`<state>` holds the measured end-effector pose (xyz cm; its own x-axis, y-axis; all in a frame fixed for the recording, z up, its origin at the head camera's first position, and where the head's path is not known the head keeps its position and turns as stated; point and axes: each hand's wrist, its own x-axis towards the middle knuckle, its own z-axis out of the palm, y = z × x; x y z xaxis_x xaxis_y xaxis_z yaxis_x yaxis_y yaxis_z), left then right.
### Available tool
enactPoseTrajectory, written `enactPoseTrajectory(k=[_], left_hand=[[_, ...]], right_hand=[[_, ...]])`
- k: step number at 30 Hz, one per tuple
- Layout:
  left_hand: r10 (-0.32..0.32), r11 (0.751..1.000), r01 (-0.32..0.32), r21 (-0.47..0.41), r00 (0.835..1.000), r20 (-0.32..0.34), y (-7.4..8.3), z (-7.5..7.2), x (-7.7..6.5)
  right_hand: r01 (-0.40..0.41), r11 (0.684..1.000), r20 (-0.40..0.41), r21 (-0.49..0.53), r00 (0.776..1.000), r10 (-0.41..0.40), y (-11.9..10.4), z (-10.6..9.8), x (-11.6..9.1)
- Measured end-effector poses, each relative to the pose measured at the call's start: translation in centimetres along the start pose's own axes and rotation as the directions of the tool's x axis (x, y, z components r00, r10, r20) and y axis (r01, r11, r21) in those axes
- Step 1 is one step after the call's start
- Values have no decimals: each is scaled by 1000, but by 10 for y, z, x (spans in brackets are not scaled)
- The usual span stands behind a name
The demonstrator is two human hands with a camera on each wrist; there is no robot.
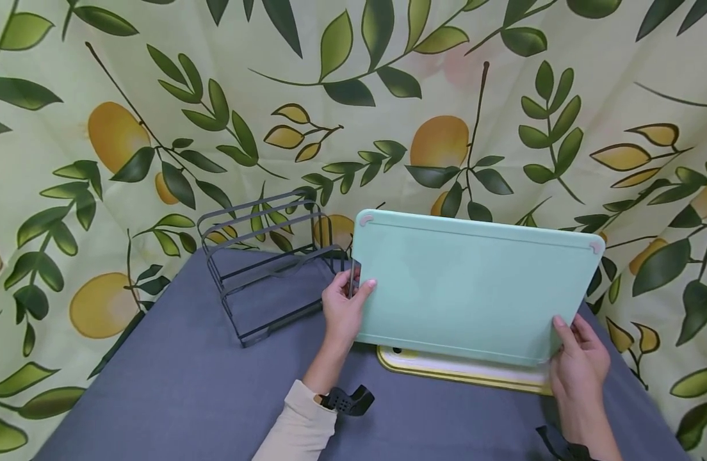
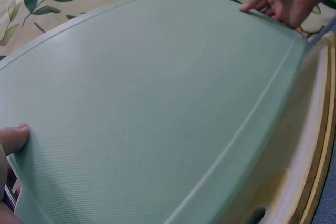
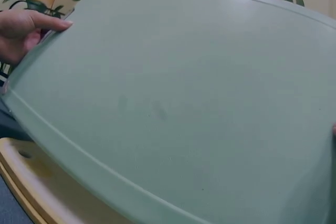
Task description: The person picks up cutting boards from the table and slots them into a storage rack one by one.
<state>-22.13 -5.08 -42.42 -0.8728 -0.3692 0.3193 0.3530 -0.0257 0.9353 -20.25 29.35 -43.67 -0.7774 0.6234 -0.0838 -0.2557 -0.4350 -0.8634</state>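
Note:
A mint-green cutting board (image 1: 474, 288) is held up between both hands, its broad face tilted toward me. My left hand (image 1: 343, 307) grips its left edge, thumb on the front face and fingers behind. On the right edge, near the lower corner, my right hand (image 1: 581, 358) pinches it, thumb in front. Below the green board lies a white board with yellow edges (image 1: 469, 370), mostly hidden by it; its rim and part of a dark hole show in the left wrist view. Just left of my left hand stands a black wire rack (image 1: 232, 291) with several slots.
A grey-blue cloth (image 1: 157, 384) covers the table. Behind it hangs a curtain (image 1: 365, 115) printed with leaves and oranges. The rack stands at the table's back left, close to the green board's left edge.

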Motion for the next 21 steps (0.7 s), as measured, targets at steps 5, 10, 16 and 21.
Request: enactPoseTrajectory(k=[5,10,16,21], left_hand=[[9,1000,-9,9,1000,8,4,-2,2],[22,1000,-22,18,1000,13,10,-4,6],[-26,999,25,32,999,32,18,-9,9],[-29,998,25,57,996,83,29,-16,12]], right_hand=[[-7,1000,-13,12,1000,7,-5,4,-2],[-24,999,-16,43,1000,25,-9,8,-4],[-2,999,-11,48,1000,3,-16,15,-5],[-9,1000,-10,-11,1000,8,-24,20,-5]])
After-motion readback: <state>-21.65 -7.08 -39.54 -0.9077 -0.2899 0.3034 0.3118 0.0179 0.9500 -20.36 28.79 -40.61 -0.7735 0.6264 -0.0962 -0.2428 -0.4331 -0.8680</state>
